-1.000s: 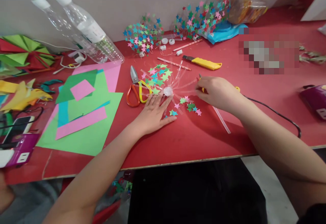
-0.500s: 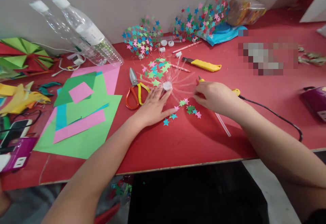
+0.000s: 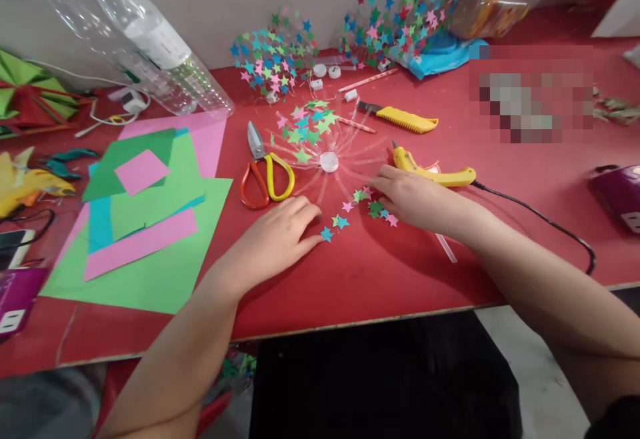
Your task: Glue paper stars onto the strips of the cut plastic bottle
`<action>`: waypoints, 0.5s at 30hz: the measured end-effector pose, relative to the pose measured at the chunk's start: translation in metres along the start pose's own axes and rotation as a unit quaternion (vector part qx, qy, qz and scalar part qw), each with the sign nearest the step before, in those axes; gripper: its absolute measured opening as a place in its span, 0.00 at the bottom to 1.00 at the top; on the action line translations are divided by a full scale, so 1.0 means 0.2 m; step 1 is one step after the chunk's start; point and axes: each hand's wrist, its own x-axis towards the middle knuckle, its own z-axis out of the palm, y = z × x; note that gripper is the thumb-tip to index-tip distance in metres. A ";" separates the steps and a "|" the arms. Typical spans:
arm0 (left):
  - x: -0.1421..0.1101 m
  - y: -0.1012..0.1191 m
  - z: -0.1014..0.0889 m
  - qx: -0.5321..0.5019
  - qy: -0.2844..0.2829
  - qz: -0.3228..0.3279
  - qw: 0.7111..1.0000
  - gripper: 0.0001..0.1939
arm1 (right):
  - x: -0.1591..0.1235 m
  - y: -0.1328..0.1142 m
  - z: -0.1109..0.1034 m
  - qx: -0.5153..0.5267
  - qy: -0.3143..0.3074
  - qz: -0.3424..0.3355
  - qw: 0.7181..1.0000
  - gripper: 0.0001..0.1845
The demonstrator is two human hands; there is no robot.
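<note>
Left hand [image 3: 277,234], half-open, seemingly empty, and right hand [image 3: 407,194], hold unclear, are flanking loose stars [image 3: 343,222] on the table [image 3: 360,286], apparently selecting; lifting one is likely calling for fingertip pinching.

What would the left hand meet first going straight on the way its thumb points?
Likely the blue star right at the left hand's thumb tip; whether they already touch is unclear. Another blue star lies just past it.
</note>
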 end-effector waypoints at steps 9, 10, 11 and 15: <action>0.06 0.06 0.11 -0.017 0.032 0.018 0.999 0.04 | -0.01 -0.10 0.00 0.079 -0.047 -0.082 0.992 0.12; 0.06 0.06 0.12 -0.024 0.037 0.012 0.999 0.04 | -0.02 -0.11 -0.02 0.097 -0.054 -0.090 0.990 0.12; 0.06 0.06 0.12 -0.031 0.044 0.004 0.999 0.05 | -0.02 -0.11 -0.03 0.109 -0.056 -0.094 0.988 0.12; 0.06 0.06 0.13 -0.045 0.075 -0.010 0.996 0.12 | -0.01 -0.14 -0.05 0.093 -0.044 -0.078 0.992 0.11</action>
